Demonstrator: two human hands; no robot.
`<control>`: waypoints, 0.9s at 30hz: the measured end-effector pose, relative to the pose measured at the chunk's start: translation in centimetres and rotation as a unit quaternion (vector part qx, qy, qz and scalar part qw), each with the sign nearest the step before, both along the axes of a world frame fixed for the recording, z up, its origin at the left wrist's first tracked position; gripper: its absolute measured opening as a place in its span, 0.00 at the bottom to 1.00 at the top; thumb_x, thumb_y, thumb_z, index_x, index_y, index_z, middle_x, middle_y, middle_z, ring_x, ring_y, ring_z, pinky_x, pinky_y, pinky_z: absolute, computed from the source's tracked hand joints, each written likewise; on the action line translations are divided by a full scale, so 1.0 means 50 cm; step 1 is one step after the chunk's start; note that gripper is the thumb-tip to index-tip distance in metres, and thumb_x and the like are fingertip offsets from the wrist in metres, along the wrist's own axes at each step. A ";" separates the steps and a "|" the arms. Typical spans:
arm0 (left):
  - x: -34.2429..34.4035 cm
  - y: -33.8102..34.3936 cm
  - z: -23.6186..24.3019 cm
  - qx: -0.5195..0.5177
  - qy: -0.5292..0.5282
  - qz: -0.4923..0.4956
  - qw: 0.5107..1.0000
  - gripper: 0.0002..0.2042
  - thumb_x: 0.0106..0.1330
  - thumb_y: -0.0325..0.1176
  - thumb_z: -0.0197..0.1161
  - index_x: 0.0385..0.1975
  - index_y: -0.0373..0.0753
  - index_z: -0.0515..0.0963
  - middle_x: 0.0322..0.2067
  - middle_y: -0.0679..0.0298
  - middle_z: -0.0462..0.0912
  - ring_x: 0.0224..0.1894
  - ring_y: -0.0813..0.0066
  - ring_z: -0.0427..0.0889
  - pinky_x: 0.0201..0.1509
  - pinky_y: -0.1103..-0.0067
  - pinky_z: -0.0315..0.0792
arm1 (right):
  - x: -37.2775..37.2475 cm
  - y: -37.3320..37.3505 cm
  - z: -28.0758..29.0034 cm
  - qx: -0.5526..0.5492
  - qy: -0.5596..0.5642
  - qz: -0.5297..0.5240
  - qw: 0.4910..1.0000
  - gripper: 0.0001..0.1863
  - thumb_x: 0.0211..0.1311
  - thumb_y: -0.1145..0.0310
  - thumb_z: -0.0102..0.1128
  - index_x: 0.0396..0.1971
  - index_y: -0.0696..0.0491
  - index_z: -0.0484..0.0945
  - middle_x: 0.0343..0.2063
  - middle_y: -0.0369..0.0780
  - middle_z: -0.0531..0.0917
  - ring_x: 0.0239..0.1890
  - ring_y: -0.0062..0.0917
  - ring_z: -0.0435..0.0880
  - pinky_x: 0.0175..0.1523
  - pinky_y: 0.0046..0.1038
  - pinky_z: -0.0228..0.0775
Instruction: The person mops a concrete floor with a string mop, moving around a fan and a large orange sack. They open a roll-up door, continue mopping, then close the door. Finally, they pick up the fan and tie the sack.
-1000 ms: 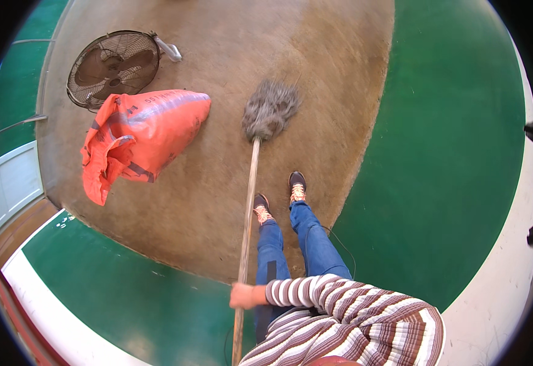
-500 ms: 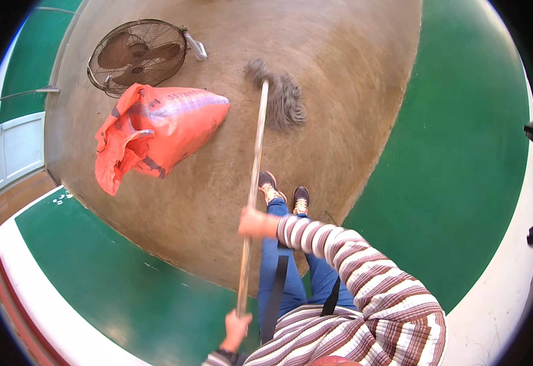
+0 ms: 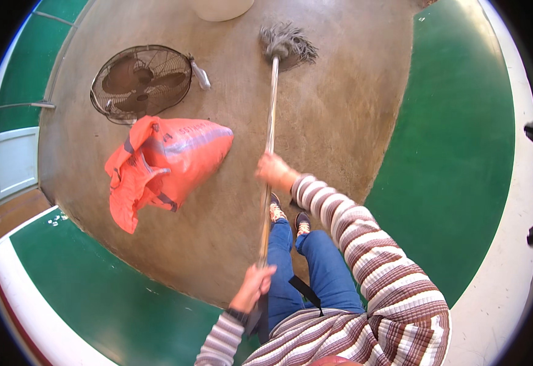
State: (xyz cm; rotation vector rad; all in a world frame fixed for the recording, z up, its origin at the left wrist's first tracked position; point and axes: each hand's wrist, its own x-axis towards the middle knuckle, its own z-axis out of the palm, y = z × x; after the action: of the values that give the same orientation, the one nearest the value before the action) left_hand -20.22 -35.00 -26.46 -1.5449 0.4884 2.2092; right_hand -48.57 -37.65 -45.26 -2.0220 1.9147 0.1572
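Observation:
A string mop [image 3: 272, 113] with a long pale pole stretches away from me, its grey shaggy head [image 3: 286, 43] at the far middle over the brown floor. Whether all its strands touch the floor I cannot tell. My right hand [image 3: 275, 171] is wrapped round the middle of the pole. Lower down, near its end, my left hand [image 3: 255, 285] is closed on the same pole. Left of the pole lies a bulging orange-red sack [image 3: 187, 149] with a loose, crumpled top.
A round black wire-caged fan [image 3: 141, 82] lies beyond the sack. At the far edge stands a pale rounded container [image 3: 222, 7], partly cut off. Green wall panels [image 3: 455, 158] border the brown floor [image 3: 333, 116]. A light panelled door [image 3: 7, 165] is at the left.
Both hands and the mop have moved forward, and the mop head now lies farther off. The sack and fan appear lower in view. The pale container has come into sight.

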 end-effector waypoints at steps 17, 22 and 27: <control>0.210 0.027 0.508 -0.260 -0.281 -0.664 0.642 0.13 0.65 0.40 0.53 0.42 0.39 0.75 0.25 0.48 0.79 0.26 0.47 0.78 0.28 0.60 0.72 | 0.413 0.097 0.268 0.082 -0.453 0.180 0.869 0.08 0.39 0.66 0.66 0.23 0.48 0.84 0.25 0.38 0.85 0.34 0.33 0.84 0.36 0.33 0.75; 0.051 0.003 0.430 -0.288 -0.257 -0.609 0.694 0.16 0.69 0.43 0.47 0.41 0.37 0.75 0.27 0.46 0.80 0.32 0.44 0.80 0.32 0.58 0.72 | 0.147 0.070 0.225 0.121 -0.421 0.159 0.885 0.06 0.40 0.66 0.65 0.22 0.49 0.84 0.23 0.39 0.85 0.32 0.34 0.85 0.32 0.37 0.76; -0.213 -0.052 0.239 -0.311 -0.149 -0.596 0.726 0.21 0.48 0.35 0.67 0.41 0.33 0.72 0.29 0.46 0.81 0.34 0.45 0.80 0.37 0.60 0.73 | -0.204 0.059 0.119 0.125 -0.321 0.121 0.931 0.06 0.40 0.66 0.64 0.22 0.48 0.84 0.22 0.38 0.84 0.30 0.34 0.85 0.30 0.38 0.76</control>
State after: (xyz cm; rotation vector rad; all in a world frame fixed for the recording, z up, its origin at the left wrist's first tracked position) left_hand -30.87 -37.58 -14.49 -1.1689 1.6458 0.7784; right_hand -58.74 -34.70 -39.29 -1.8262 1.1790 -0.1765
